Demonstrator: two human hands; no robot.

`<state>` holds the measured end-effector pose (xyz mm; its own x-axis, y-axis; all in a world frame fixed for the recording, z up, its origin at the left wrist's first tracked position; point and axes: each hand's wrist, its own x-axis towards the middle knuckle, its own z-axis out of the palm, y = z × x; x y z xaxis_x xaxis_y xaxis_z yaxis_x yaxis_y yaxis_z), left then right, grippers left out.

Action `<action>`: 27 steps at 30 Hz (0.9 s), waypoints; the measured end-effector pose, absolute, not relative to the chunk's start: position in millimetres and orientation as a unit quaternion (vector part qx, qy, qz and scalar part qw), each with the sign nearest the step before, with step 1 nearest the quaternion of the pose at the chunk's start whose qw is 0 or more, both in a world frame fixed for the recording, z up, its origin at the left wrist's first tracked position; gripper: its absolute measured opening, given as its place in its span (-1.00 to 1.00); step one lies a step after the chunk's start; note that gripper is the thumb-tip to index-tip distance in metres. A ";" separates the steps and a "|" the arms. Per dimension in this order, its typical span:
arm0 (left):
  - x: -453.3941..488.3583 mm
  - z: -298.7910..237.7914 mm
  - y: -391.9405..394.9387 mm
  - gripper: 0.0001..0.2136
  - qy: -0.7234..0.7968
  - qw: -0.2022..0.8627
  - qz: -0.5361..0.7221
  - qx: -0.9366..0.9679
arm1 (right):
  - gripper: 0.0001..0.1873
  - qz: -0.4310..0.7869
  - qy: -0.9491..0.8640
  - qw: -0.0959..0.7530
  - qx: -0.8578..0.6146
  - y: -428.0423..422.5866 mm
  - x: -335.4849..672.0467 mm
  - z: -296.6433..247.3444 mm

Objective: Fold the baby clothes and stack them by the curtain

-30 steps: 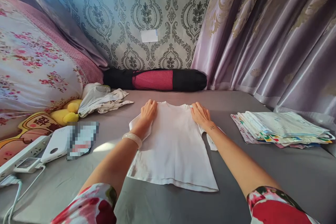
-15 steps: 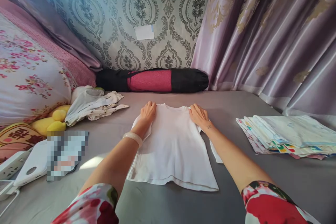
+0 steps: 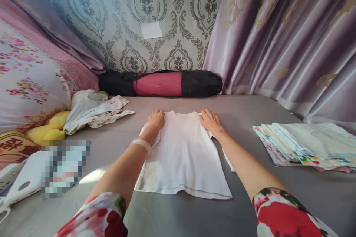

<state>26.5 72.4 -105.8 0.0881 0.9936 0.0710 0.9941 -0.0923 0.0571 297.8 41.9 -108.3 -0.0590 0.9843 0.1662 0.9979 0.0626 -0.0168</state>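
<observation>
A small white long-sleeved shirt [image 3: 183, 152] lies spread on the grey bed sheet, its neckline away from me and its hem towards me. My left hand [image 3: 156, 119], below a wrist with a pale bangle, is closed on the shirt's left shoulder. At the opposite shoulder, my right hand [image 3: 210, 120] grips the fabric with bent fingers. The sleeves run down along the shirt's sides, partly covered by my forearms. My fingertips are mostly turned away from view.
Folded printed cloths [image 3: 308, 144] are stacked at right. Crumpled light clothes [image 3: 94, 113] and a yellow plush toy [image 3: 41, 133] lie at left, near a white device [image 3: 25, 177] and a blurred-out object. A black and pink long bag [image 3: 158, 83] rests against the wall.
Both hands stay at the shirt's shoulders, and the shirt lies almost the same. The view has shifted slightly.
</observation>
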 end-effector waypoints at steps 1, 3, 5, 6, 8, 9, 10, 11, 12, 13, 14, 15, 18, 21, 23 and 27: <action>25.0 -106.1 73.7 -0.63 -0.677 -0.011 -0.039 -0.735 | -0.69 -0.039 -0.721 0.070 -0.688 42.5 298.5 -108.6; 20.7 -105.4 76.1 -0.62 -0.689 -0.038 -0.033 -0.723 | -0.67 -0.008 -0.711 0.080 -0.699 43.7 301.1 -109.0; 14.0 -103.0 77.3 -0.61 -0.705 -0.063 -0.039 -0.705 | -0.64 0.030 -0.698 0.102 -0.708 44.6 305.8 -108.7; 9.5 -101.5 77.3 -0.61 -0.712 -0.078 -0.047 -0.696 | -0.63 0.051 -0.691 0.117 -0.712 44.7 309.2 -108.0; -1.3 -98.5 75.3 -0.60 -0.717 -0.119 -0.079 -0.682 | -0.61 0.098 -0.676 0.152 -0.714 43.5 318.2 -105.5; -7.5 -97.1 73.0 -0.60 -0.715 -0.143 -0.102 -0.676 | -0.59 0.123 -0.667 0.167 -0.716 42.1 323.9 -103.6; -14.1 -95.9 70.0 -0.60 -0.712 -0.167 -0.125 -0.671 | -0.57 0.148 -0.655 0.180 -0.719 40.1 330.0 -101.5; -20.9 -94.9 66.0 -0.60 -0.709 -0.192 -0.145 -0.663 | -0.55 0.169 -0.644 0.186 -0.723 37.5 336.6 -99.3; -27.8 -94.0 61.3 -0.60 -0.709 -0.217 -0.163 -0.651 | -0.53 0.188 -0.633 0.193 -0.726 34.2 343.4 -97.0; -34.6 -93.2 56.0 -0.60 -0.711 -0.240 -0.176 -0.637 | -0.52 0.212 -0.619 0.202 -0.729 30.4 350.1 -94.7; -41.4 -92.5 50.3 -0.60 -0.712 -0.267 -0.188 -0.621 | -0.51 0.244 -0.601 0.215 -0.730 26.0 356.6 -92.6; -48.1 -91.7 44.5 -0.60 -0.712 -0.293 -0.199 -0.607 | -0.51 0.283 -0.578 0.234 -0.729 21.0 362.7 -90.8; -66.5 -89.9 28.3 -0.59 -0.689 -0.363 -0.235 -0.581 | -0.58 0.386 -0.488 0.292 -0.726 3.0 379.0 -86.5; -81.5 -88.9 15.0 -0.55 -0.663 -0.414 -0.255 -0.569 | -0.69 0.393 -0.474 0.279 -0.737 -19.8 394.3 -83.6; -89.0 -88.4 6.7 -0.52 -0.660 -0.429 -0.250 -0.564 | -0.67 0.392 -0.497 0.238 -0.736 -37.2 404.3 -81.5; -98.0 -84.3 -13.3 -0.50 -0.652 -0.446 -0.239 -0.565 | -0.56 0.380 -0.566 0.146 -0.717 -70.6 420.0 -77.1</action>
<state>-98.0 -13.3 -84.3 0.0358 0.9494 -0.3119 0.5239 0.2480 0.8149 420.0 -70.6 -77.1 0.0716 0.9226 -0.3791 0.7001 -0.3172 -0.6397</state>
